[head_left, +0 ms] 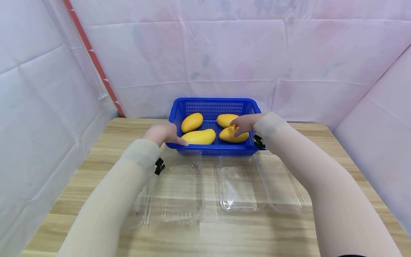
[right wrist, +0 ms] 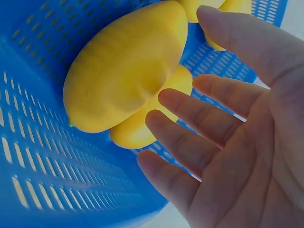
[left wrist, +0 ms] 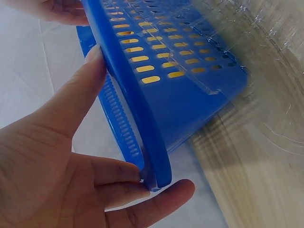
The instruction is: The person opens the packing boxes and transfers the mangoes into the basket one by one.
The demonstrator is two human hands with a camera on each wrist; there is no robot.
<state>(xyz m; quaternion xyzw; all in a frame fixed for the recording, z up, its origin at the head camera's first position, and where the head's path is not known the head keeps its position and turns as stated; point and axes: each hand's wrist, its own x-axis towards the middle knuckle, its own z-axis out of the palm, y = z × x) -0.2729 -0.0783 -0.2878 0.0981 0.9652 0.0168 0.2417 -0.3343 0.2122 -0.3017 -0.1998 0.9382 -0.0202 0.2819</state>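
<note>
A blue basket point(head_left: 212, 151) with slotted walls stands at the back of the table and holds several yellow mangoes. My left hand point(head_left: 165, 132) is at its near left corner. In the left wrist view, my left thumb lies along the basket rim point(left wrist: 137, 118) and the fingers touch around the corner. My right hand point(head_left: 246, 123) reaches over the right side, above the near right mango point(head_left: 228, 135). In the right wrist view, its fingers are spread beside a large mango point(right wrist: 128, 66), with a gap between; another mango point(right wrist: 130, 130) lies partly behind that one.
In front of the basket lie clear plastic boxes: an opened one point(head_left: 183, 192) on the left, partly behind my left arm, and another point(head_left: 239, 189) on the right, with its lid point(head_left: 279, 185) near my right arm. White sheeting point(head_left: 224, 53) walls the table point(head_left: 224, 235).
</note>
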